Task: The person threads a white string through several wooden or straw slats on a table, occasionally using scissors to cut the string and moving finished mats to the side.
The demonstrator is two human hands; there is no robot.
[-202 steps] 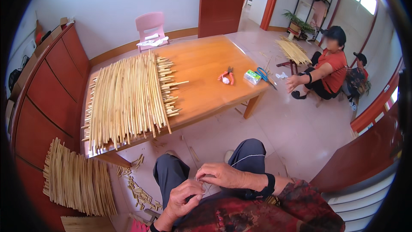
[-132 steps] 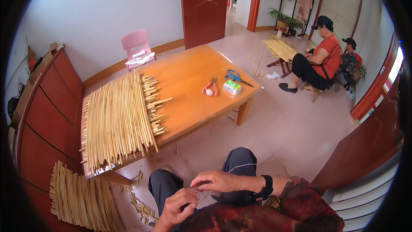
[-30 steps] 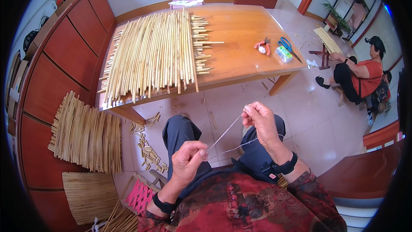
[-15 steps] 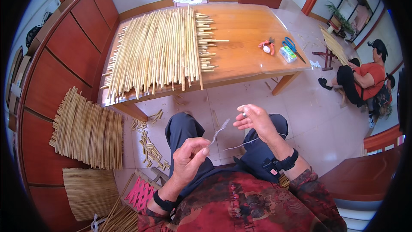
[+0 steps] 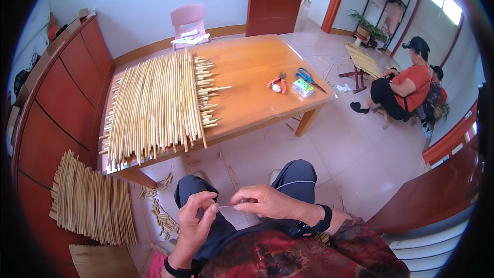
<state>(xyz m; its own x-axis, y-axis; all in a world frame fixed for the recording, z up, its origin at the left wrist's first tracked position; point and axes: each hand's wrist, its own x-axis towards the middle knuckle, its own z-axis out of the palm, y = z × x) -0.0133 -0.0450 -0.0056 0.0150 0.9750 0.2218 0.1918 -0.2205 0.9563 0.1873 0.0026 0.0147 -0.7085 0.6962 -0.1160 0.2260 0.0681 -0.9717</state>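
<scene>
Over my lap, my left hand (image 5: 194,221) pinches one part of a thin pale string (image 5: 225,206) between thumb and forefinger. Facing it from the right, my right hand (image 5: 265,202) closes thumb and fingers on the same string. Only a short stretch shows between the two hands, roughly level. A strand of pale string also crosses my right knee, over the dark trousers (image 5: 298,172); whether it joins the piece in my hands I cannot tell.
Ahead stands a wooden table (image 5: 247,92) with a mat of straight sticks (image 5: 154,105), red-handled pliers (image 5: 278,83), blue-handled scissors (image 5: 311,78) and a small box (image 5: 302,88). More stick mats (image 5: 92,201) lean against red cabinets (image 5: 51,123). A person (image 5: 411,82) sits at far right.
My right hand has come down and left toward my left hand and now grips the string, which hung loose from the left before. The view has swung up and to the right.
</scene>
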